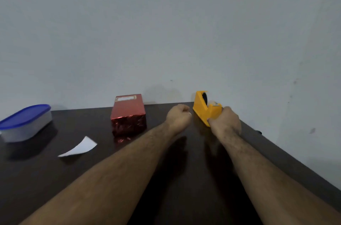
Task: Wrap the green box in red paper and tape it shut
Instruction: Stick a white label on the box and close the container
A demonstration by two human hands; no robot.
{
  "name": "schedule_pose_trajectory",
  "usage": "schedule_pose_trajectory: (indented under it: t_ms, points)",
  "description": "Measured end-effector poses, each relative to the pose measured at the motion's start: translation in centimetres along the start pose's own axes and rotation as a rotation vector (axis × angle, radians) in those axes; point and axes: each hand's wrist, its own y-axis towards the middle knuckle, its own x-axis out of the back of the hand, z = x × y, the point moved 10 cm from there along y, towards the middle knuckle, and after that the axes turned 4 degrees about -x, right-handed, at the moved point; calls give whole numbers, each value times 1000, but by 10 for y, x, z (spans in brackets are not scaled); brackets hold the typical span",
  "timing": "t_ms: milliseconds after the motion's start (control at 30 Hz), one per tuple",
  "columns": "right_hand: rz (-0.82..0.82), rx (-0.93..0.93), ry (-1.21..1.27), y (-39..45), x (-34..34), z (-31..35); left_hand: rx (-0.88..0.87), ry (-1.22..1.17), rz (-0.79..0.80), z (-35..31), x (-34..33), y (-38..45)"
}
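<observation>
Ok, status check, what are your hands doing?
Right hand grips yellow tape dispenser. Left hand fisted, holding nothing visible. Red-wrapped box stands untouched. Nothing in the way.

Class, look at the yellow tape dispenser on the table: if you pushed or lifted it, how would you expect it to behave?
The yellow tape dispenser looks like rigid plastic, so it should stay stiff. Its long flat base on the table suggests it would slide rather than roll or tip. The right hand gripping its front end hints that it needs steadying.
</observation>
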Motion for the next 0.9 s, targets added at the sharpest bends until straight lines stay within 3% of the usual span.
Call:
schedule_pose_trajectory:
  t_ms: [200,300,367,467,733,800,900]
  points:
    - [19,256,-61,-88,0,86,-214,625,-208,-13,118,-98]
    - [85,398,-72,-150,-13,127,-48,962,-325,18,189,-143]
    - [138,445,-90,-179,-21,144,180,1027,-240,64,219,-160]
    - [186,483,-146,-208,-25,158,346,972,-51,114,232,-173]
    - [367,469,-36,-221,-35,149,166,1034,-1,74,217,-180]
    - [405,456,32,-214,-36,143,134,894,-71,61,217,-176]
    - [532,484,231,-204,-39,143,59,354,-254,34,210,-158]
